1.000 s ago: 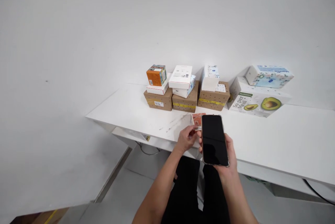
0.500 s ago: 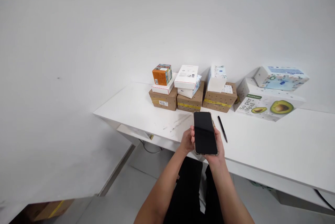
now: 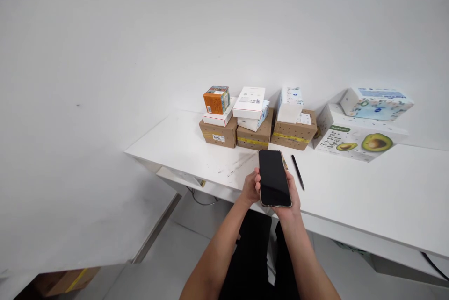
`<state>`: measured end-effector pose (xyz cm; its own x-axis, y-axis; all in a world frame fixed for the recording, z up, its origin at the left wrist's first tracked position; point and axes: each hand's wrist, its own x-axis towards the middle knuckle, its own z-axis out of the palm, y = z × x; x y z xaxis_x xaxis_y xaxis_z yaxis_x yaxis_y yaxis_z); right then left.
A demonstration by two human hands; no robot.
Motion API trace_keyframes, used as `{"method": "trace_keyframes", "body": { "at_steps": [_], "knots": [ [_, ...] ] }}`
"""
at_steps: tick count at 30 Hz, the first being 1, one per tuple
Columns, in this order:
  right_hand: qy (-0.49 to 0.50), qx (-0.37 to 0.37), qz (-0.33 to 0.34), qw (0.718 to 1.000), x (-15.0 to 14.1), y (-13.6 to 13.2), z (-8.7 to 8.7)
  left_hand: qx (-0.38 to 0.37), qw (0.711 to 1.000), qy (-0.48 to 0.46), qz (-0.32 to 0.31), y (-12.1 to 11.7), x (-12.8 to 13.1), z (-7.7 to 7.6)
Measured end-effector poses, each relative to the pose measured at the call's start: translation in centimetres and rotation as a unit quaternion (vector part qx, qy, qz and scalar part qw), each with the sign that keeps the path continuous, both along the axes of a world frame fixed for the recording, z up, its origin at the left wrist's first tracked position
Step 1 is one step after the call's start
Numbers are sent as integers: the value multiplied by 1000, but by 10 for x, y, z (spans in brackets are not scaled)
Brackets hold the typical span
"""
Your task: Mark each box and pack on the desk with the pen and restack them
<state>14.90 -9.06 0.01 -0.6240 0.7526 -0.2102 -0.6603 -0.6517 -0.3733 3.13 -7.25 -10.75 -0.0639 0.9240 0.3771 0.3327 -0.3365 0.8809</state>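
My right hand [image 3: 293, 197] holds a black phone [image 3: 274, 178] with a dark screen, its face turned up toward me, over the near edge of the white table [image 3: 368, 197]. My left hand [image 3: 250, 188] sits closed against the phone's left side, its fingers hidden behind it. A black pen [image 3: 298, 172] lies on the table just right of the phone. The small red card seen a second ago is hidden.
Three brown cardboard boxes [image 3: 257, 135] line the table's back, topped by an orange box [image 3: 217, 99], white boxes [image 3: 249, 103] and a tissue pack [image 3: 290, 104]. An avocado-printed box [image 3: 354, 139] carries another tissue pack [image 3: 377, 103]. Another cardboard box [image 3: 63, 280] lies on the floor at lower left.
The phone and both hands moved up and left over the table edge, covering the red card my left hand was pinching. The pen has come into view.
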Motion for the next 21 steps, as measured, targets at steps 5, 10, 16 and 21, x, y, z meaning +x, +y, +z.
{"method": "trace_keyframes", "body": {
  "at_steps": [5, 10, 16, 21],
  "knots": [
    [4, 18, 2, 1000, 0, 0, -2, 3, 1000, -5, 6, 1, 1, 0],
    [33, -10, 15, 999, 1, 3, -7, 28, 999, -3, 33, 2, 0, 4],
    [69, -34, 24, 997, 3, 7, -15, 63, 997, 8, 51, 1, 1, 10],
    [-2, -24, 6, 1000, 9, 3, -3, 81, 996, 27, 37, -1, 1, 14]
  ]
}}
